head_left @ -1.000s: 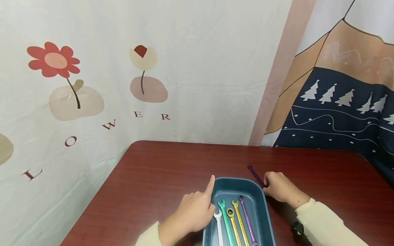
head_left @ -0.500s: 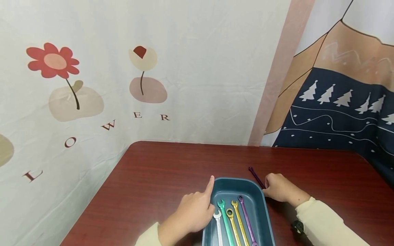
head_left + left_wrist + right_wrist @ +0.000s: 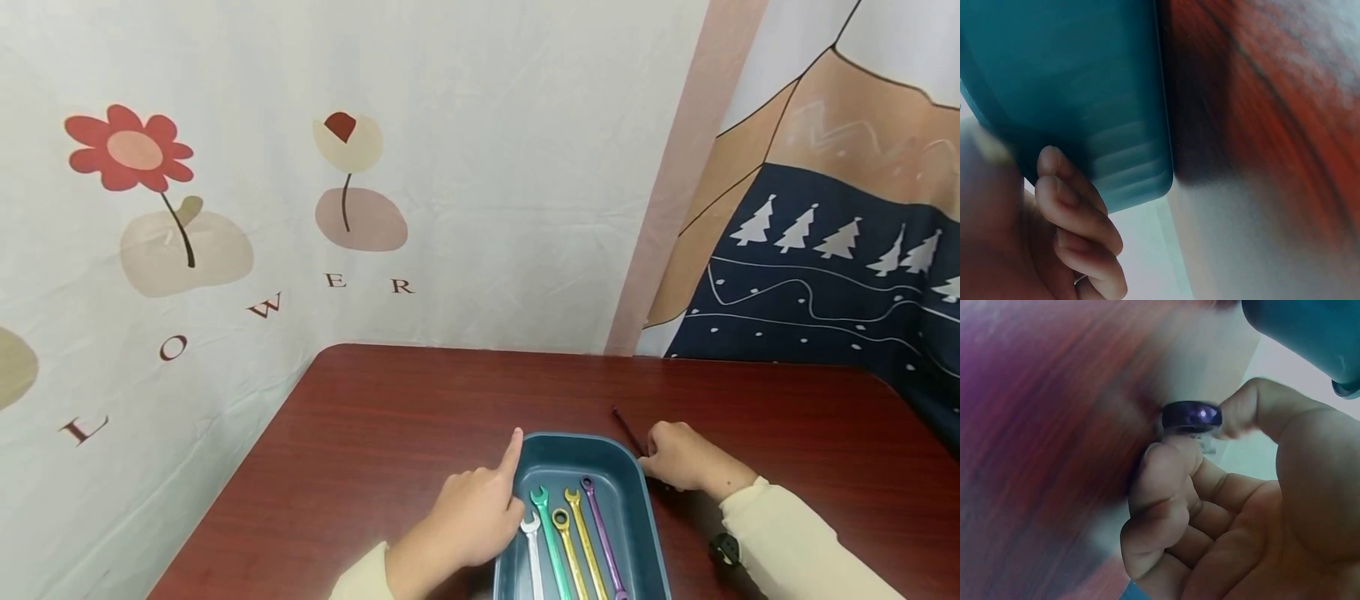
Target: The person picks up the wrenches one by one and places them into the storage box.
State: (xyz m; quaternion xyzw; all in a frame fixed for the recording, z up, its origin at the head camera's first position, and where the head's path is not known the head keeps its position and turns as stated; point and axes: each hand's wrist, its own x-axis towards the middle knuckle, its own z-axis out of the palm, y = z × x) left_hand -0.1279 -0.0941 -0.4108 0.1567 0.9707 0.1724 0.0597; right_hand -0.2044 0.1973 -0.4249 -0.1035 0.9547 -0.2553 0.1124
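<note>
My right hand pinches a dark purple wrench just outside the tray's right rim. In the right wrist view the wrench's rounded, shiny purple end shows between thumb and fingertips, close to the table. The wrench's far end points away from me and to the left. At the left side of the blue-green tray, my left hand holds the rim, its index finger stretched forward along the edge. Its other fingers curl by the tray's outer wall in the left wrist view.
Inside the tray lie several wrenches side by side: a silver one, a green one, yellow ones and a purple one. A dark red wooden table reaches back to a printed cloth.
The dark purple wrench has turned in my right hand; its far end shifts slightly right and looks thinner, as if more edge-on. My left hand and the tray stay where they were.
</note>
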